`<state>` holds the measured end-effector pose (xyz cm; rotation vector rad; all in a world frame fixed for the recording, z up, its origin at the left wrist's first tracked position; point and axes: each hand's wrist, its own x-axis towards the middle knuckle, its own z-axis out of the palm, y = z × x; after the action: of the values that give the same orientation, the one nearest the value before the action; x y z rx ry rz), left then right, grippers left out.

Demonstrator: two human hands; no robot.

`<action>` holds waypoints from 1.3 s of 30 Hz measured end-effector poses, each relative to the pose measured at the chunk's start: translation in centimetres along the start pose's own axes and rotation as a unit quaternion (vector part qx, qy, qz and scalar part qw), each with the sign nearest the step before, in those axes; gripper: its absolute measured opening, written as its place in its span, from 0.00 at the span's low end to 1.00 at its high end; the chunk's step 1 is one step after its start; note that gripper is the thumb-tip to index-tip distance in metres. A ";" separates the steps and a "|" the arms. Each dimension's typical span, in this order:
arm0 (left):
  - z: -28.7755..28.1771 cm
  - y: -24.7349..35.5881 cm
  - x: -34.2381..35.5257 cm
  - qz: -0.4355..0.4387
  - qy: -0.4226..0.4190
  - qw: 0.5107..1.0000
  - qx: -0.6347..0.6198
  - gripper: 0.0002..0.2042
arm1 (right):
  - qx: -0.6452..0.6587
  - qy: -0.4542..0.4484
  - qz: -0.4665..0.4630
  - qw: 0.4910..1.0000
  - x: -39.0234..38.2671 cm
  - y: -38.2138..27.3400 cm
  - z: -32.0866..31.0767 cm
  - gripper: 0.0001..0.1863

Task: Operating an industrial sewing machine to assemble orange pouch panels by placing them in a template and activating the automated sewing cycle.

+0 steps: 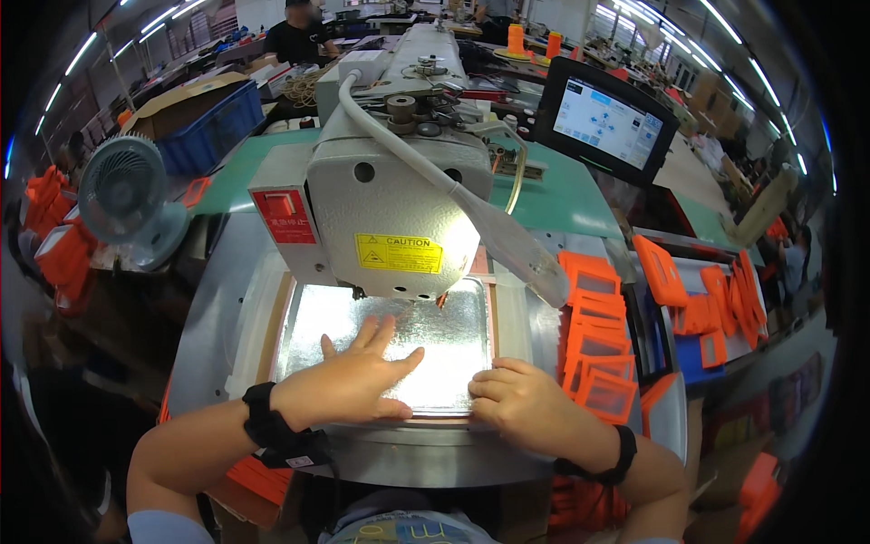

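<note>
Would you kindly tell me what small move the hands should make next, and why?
Probably slide the right hand a little up the right edge of the shiny silver rectangular panel, pressing lightly: its curled fingers sit by that edge near the lower right corner, while the left hand spreads over the panel and could steady it.

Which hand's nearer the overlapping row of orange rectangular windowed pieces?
Right. The right hand is just left of the orange pieces, at the right edge of the shiny silver rectangular sheet; the left hand is farther left, spread over it.
</note>
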<state>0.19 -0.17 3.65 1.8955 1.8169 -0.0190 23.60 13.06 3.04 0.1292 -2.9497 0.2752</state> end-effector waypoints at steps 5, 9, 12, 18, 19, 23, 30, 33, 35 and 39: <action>-0.2 0.8 0.0 -0.023 -0.014 1.000 -0.006 0.42 | 0.129 -0.017 0.039 0.991 -0.9 1.0 0.6 0.12; 0.1 0.5 0.2 -0.026 -0.023 0.999 -0.006 0.41 | 0.133 0.074 0.070 0.986 -0.4 5.3 -0.4 0.19; -0.4 0.6 0.2 -0.031 -0.040 0.999 -0.002 0.41 | 0.086 0.110 0.089 0.986 0.1 7.4 -0.7 0.18; -1.2 1.2 0.1 -0.040 -0.053 0.998 -0.005 0.41 | 0.043 0.004 0.123 0.991 1.5 7.8 -0.5 0.31; -0.9 0.9 0.0 -0.037 -0.042 0.998 -0.011 0.41 | 0.036 -0.034 0.138 0.989 2.0 7.2 -1.4 0.32; -0.3 0.3 -0.1 -0.030 -0.024 0.999 -0.038 0.41 | -0.031 -0.128 0.163 0.978 3.2 6.2 -1.5 0.34; -0.5 0.8 -0.4 -0.042 -0.025 0.998 -0.046 0.40 | -0.089 -0.212 0.175 0.957 4.2 4.1 -3.0 0.36; -0.4 0.9 -0.4 -0.040 -0.023 0.998 -0.043 0.40 | -0.089 -0.273 0.187 0.940 5.0 3.6 -3.8 0.40; -0.5 0.9 -0.4 -0.037 -0.024 0.998 -0.036 0.39 | -0.145 -0.242 0.191 0.940 4.8 3.4 -2.7 0.45; -0.5 0.6 -0.2 -0.028 -0.031 0.999 -0.010 0.39 | -0.159 -0.249 0.184 0.937 4.9 3.7 -2.6 0.53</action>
<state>0.55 -0.17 4.37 1.8102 1.8203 -0.0770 18.89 16.83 5.80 -0.4710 -3.4532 -0.2334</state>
